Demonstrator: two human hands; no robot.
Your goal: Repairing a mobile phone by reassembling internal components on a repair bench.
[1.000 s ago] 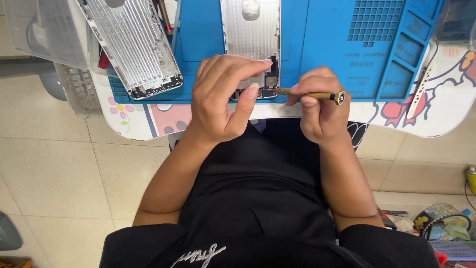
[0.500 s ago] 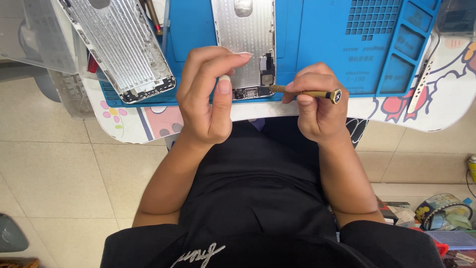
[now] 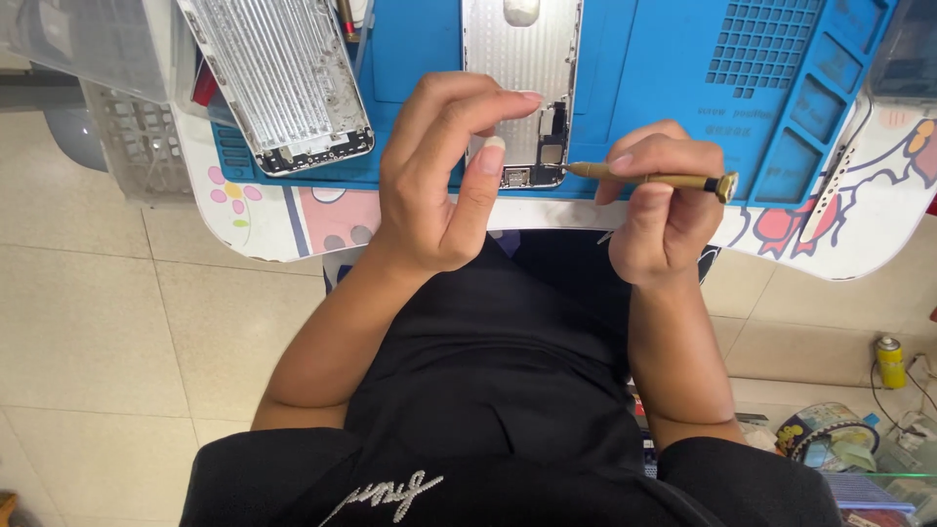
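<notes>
The right hand [image 3: 664, 210] grasps a brass screwdriver [image 3: 649, 178] — tip at the silver phone housing's [image 3: 517, 88] lower end on the blue mat [image 3: 664, 88]. The left hand [image 3: 439, 181] hovers unclenched over that housing, holding nothing visible. A white basket [image 3: 142, 151] — contents unclear — hangs beside the table above a tiled floor [image 3: 98, 342].

small yellow spray can [image 3: 889, 361] with red cap, upright on floor, well below and right of right hand [image 3: 662, 200] fingers. round tape-like roll [image 3: 825, 436] with colourful printed wrap on floor, lower right, well apart from fingers. no screens or signs visible; printed marks on blue mat [image 3: 683, 88] just beyond right fingertips.
</notes>
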